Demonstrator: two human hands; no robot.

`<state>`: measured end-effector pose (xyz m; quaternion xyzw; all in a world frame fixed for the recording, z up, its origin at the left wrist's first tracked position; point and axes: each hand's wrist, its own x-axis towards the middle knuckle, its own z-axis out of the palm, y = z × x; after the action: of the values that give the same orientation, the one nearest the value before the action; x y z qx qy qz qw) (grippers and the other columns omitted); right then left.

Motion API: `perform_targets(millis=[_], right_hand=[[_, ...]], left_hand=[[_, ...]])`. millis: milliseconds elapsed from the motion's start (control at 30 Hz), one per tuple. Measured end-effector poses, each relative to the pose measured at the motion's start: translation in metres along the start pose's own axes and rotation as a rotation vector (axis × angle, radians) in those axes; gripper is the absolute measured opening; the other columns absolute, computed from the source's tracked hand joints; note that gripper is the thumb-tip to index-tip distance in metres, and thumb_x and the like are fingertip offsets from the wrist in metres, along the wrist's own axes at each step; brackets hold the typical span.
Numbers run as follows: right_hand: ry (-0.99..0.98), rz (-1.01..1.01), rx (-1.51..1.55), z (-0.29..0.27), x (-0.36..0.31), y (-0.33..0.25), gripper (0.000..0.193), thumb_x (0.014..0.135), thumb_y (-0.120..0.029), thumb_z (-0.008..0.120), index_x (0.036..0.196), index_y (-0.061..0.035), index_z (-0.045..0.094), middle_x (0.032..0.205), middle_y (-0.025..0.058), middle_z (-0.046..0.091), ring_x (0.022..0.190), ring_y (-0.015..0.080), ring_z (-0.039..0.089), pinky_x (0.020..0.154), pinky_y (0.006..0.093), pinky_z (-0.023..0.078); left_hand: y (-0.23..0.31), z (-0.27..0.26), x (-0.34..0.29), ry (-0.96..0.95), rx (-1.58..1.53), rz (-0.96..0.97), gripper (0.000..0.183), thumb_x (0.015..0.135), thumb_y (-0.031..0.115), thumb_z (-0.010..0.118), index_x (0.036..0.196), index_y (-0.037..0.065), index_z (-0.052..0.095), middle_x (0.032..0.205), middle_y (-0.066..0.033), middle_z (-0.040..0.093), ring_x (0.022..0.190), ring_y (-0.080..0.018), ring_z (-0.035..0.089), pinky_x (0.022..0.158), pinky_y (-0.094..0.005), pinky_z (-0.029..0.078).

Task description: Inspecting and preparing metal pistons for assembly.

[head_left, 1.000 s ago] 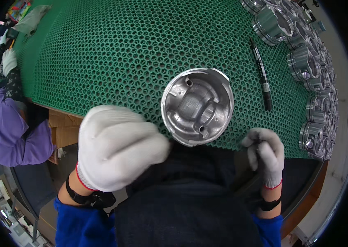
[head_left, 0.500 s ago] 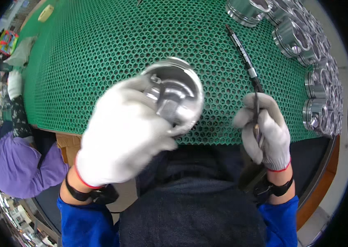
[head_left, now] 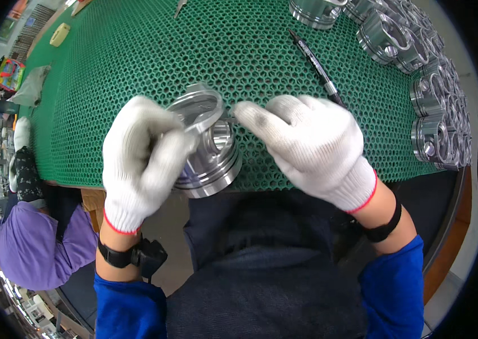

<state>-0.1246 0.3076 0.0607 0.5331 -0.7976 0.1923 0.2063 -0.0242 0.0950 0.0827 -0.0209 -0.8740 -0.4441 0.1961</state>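
Observation:
A shiny metal piston (head_left: 211,172) is at the near edge of the green mat (head_left: 137,68), ring grooves low and open skirt up, slightly blurred. My left hand (head_left: 140,161), in a white glove, is closed on the piston's upper left rim. From the right, my gloved right hand (head_left: 312,144) reaches in, fingers closed and fingertips beside the piston's pin hole. A sliver of a thin tool (head_left: 230,120) shows at those fingertips; the rest is hidden by the glove.
Many more pistons (head_left: 383,39) stand in rows along the right side. A black marker pen (head_left: 316,64) lies beyond my right hand. At far left are a tape roll (head_left: 60,35), a plastic bag (head_left: 31,87) and a person in a purple top (head_left: 44,243).
The piston has been turned from its open side facing me to crown down. My right hand has moved left and up to it with the thin dark tool.

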Motion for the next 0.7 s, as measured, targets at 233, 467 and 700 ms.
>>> perform_targets(millis=[233,467,700], right_hand=[[-0.331,0.3,0.493,-0.015,-0.044,-0.021,0.032,0.089,-0.018,0.059,0.118,-0.0052,0.061,0.08,0.0051,0.06,0.058,0.0187,0.061,0.052,0.031,0.052],[-0.687,1.439,2.421,-0.027,-0.049,-0.025,0.038,0.094,-0.026,0.055,0.115,0.0063,0.054,0.062,0.0022,0.053,0.043,0.006,0.045,0.035,0.0204,0.036],[0.001,1.346,1.887,-0.048,-0.075,-0.005,0.05,0.092,-0.035,0.055,0.124,0.003,0.05,0.073,0.006,0.058,0.045,0.0088,0.043,0.035,0.0237,0.033]], left_hand=[[0.028,0.02,-0.053,-0.192,0.424,0.384,0.031,0.064,0.023,0.081,0.087,0.009,0.065,0.077,-0.0027,0.054,0.077,-0.0265,0.057,0.077,-0.0435,0.049],[0.027,0.023,-0.06,-0.258,0.486,0.439,0.034,0.069,0.029,0.08,0.09,0.008,0.064,0.085,-0.0047,0.053,0.083,-0.0277,0.057,0.079,-0.0463,0.048],[0.015,-0.003,-0.051,-0.043,0.437,0.393,0.044,0.068,0.044,0.082,0.089,0.012,0.06,0.08,-0.0023,0.053,0.079,-0.0271,0.058,0.071,-0.0414,0.048]])
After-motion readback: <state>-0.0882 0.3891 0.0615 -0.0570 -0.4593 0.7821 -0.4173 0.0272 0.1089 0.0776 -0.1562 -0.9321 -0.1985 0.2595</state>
